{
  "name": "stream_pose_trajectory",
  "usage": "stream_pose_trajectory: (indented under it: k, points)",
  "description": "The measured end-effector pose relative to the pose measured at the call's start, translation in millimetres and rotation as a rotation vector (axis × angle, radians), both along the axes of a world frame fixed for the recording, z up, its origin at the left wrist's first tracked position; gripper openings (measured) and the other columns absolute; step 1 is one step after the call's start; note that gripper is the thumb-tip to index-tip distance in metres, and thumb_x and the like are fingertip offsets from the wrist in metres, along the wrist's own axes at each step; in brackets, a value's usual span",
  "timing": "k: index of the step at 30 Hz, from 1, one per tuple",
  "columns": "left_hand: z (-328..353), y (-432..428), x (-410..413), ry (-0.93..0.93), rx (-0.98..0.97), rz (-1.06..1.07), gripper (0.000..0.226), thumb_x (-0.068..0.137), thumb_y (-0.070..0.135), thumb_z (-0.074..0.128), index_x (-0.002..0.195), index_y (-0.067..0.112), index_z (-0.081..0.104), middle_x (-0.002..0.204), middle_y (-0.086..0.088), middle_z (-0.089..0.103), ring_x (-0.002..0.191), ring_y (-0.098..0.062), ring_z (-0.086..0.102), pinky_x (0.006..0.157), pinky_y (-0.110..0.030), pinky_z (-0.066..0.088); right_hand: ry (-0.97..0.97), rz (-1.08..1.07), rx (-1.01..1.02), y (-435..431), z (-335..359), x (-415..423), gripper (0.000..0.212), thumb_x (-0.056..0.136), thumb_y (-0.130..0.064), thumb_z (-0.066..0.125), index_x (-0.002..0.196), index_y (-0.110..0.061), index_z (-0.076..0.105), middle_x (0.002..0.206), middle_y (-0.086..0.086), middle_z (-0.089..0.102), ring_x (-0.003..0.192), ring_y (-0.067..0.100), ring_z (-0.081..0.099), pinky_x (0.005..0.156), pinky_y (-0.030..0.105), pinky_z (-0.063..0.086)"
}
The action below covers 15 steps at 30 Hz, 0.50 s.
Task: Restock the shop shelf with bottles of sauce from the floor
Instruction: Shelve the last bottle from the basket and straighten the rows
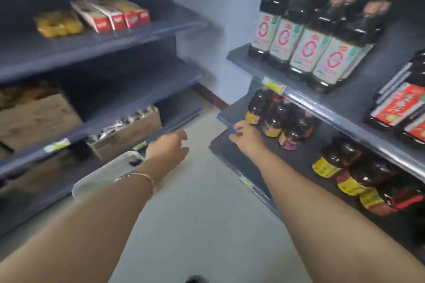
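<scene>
- My left hand (169,147) is stretched out over the floor (195,213), fingers loose and spread, holding nothing.
- My right hand (246,136) is at the front corner of the lower shelf (299,167) on my right, just beside the small sauce bottles (276,122). The picture is too blurred for me to tell whether it grips the shelf edge or only rests there.
- Those small dark bottles with yellow labels stand in a cluster near the shelf's far end. A second cluster (358,177) stands nearer to me on the same shelf.
- On the upper shelf (356,89) stand tall dark bottles (305,37) with pale labels, in rows, and red-labelled bottles (404,105) further right.
- A white basket (108,172) sits low by the left shelving, partly hidden behind my left forearm, which wears a thin bracelet (142,176).
- The left shelving holds a cardboard box (128,131), red-and-white cartons (110,16) and yellow packets (57,23).
</scene>
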<state>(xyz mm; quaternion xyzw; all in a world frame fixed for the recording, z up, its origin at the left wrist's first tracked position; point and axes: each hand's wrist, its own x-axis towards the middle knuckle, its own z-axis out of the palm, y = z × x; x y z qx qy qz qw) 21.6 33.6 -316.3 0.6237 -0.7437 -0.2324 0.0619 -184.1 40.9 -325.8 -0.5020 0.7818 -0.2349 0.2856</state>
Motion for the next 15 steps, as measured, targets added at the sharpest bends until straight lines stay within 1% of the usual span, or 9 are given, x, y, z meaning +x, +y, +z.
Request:
stream_pose_trajectory:
  k: [1, 3, 6, 9, 11, 15]
  points:
    - [-7.4, -6.5, 23.5, -0.021, 0.008, 0.039, 0.029, 0.087, 0.025, 0.049, 0.116, 0.025, 0.053, 0.119, -0.004, 0.06, 0.106, -0.029, 0.059, 0.079, -0.032, 0.044, 0.007, 0.055, 0.023, -14.0, -9.4, 23.0, 0.037, 0.089, -0.016, 0.058, 0.125, -0.006, 0.052, 0.12, 0.019, 0.06, 0.105, 0.031, 0.058, 0.088, 0.034, 0.045]
    - [-23.9, -17.6, 66.0, -0.048, 0.023, 0.122, 0.031, 0.085, 0.023, 0.049, 0.115, 0.027, 0.054, 0.124, -0.005, 0.06, 0.111, -0.03, 0.058, 0.081, -0.031, 0.042, 0.009, 0.156, 0.053, -40.5, -28.8, 67.4, 0.04, 0.089, -0.018, 0.059, 0.127, -0.01, 0.05, 0.124, 0.016, 0.057, 0.113, 0.032, 0.056, 0.089, 0.032, 0.043]
    - [-48.5, -32.4, 120.8, -0.063, 0.055, 0.24, 0.031, 0.086, 0.025, 0.049, 0.116, 0.029, 0.055, 0.125, -0.003, 0.06, 0.113, -0.03, 0.057, 0.091, -0.033, 0.043, 0.022, 0.277, 0.103, -76.0, -58.7, 126.9, 0.04, 0.09, -0.018, 0.058, 0.128, -0.011, 0.051, 0.127, 0.017, 0.055, 0.111, 0.032, 0.058, 0.087, 0.031, 0.045]
    - [-74.8, -47.9, 167.9, -0.102, 0.066, 0.286, 0.029, 0.087, 0.025, 0.049, 0.115, 0.025, 0.055, 0.123, -0.005, 0.06, 0.113, -0.03, 0.056, 0.09, -0.033, 0.042, 0.058, 0.389, 0.152, -104.3, -88.4, 177.5, 0.042, 0.09, -0.02, 0.056, 0.131, -0.011, 0.049, 0.13, 0.016, 0.054, 0.118, 0.033, 0.053, 0.093, 0.033, 0.043]
    - [-96.3, -56.3, 196.1, -0.121, 0.083, 0.306, 0.031, 0.088, 0.027, 0.05, 0.119, 0.025, 0.053, 0.124, -0.005, 0.059, 0.114, -0.029, 0.054, 0.089, -0.033, 0.042, 0.062, 0.433, 0.18, -118.4, -110.2, 209.0, 0.041, 0.09, -0.02, 0.056, 0.13, -0.012, 0.049, 0.129, 0.015, 0.054, 0.118, 0.032, 0.053, 0.092, 0.034, 0.044]
    - [-152.3, -69.4, 246.2, -0.141, 0.183, 0.334, 0.034, 0.09, 0.03, 0.048, 0.123, 0.025, 0.049, 0.124, -0.003, 0.059, 0.11, -0.027, 0.056, 0.084, -0.033, 0.044, 0.069, 0.498, 0.238, -139.7, -162.2, 267.9, 0.04, 0.089, -0.019, 0.058, 0.127, -0.011, 0.052, 0.127, 0.015, 0.058, 0.117, 0.03, 0.054, 0.094, 0.031, 0.042]
